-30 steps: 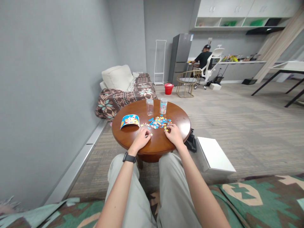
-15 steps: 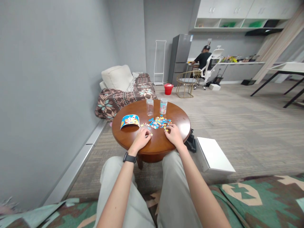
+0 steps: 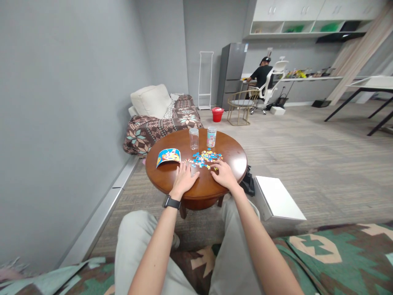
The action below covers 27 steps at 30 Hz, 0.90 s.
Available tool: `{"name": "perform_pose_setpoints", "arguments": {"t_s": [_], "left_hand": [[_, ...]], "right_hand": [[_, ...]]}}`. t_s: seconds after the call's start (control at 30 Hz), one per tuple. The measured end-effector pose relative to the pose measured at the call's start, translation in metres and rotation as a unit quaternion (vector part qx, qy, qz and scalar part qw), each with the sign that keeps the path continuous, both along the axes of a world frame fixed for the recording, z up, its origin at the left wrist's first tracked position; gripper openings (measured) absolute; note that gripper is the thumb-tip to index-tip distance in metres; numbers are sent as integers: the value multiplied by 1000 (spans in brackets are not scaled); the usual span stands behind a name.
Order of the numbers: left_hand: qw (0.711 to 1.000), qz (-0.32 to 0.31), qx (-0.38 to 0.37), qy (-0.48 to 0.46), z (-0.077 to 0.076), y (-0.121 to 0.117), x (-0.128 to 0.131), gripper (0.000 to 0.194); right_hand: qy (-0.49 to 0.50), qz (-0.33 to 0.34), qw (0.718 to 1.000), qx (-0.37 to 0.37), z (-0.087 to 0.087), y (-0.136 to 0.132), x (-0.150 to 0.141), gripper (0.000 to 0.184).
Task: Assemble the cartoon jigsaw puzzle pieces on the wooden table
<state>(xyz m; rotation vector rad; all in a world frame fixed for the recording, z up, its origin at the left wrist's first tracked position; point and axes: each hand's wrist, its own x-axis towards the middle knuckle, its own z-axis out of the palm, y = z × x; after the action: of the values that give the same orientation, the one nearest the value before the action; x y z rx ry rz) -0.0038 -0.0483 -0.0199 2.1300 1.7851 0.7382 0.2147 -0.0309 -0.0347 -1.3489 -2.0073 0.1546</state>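
A loose pile of small, colourful jigsaw pieces [image 3: 206, 157] lies on the round brown table [image 3: 166, 186]. My left hand [image 3: 184, 179], with a black watch on the wrist, rests at the near left of the pile. Its fingers are stretched forward and the thumb is spread, so it is open. At the pile's near right edge is my right hand [image 3: 224, 174], fingers apart and slightly bent over a few pieces, holding nothing I can see. Left of the pieces stands a curved picture sheet [image 3: 168, 156] in blue and yellow.
Behind the pieces stand a clear jar [image 3: 194, 140] and a jar with a printed label [image 3: 211, 137]. A white box [image 3: 279, 197] is on the floor at right, beside a black bag [image 3: 248, 184]. A person [image 3: 262, 76] sits far back near the fridge [image 3: 231, 76].
My left hand has opened from a pinch near a yellow piece and reached slightly forward, fingers stretched. My right hand has shifted slightly, its fingers over the pile's edge. My knees have spread apart.
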Motion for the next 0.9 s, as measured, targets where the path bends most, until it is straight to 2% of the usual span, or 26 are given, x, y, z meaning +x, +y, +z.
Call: {"name": "perform_pose_setpoints", "arguments": {"t_s": [0.17, 0.3, 0.5, 0.73, 0.9], "left_hand": [[999, -32, -20, 6, 7, -4, 0, 50], [998, -61, -18, 18, 12, -7, -1, 38], [996, -26, -31, 82, 12, -7, 1, 56], [995, -69, -39, 62, 15, -7, -2, 49], [994, -70, -20, 76, 14, -8, -1, 49]], "right_hand": [[-2, 5, 1000, -8, 2, -3, -2, 29], [-1, -2, 1000, -17, 3, -3, -2, 19], [12, -9, 1000, -10, 3, -1, -1, 12], [23, -14, 1000, 7, 0, 1, -1, 9], [32, -15, 999, 0, 1, 0, -2, 10]]}}
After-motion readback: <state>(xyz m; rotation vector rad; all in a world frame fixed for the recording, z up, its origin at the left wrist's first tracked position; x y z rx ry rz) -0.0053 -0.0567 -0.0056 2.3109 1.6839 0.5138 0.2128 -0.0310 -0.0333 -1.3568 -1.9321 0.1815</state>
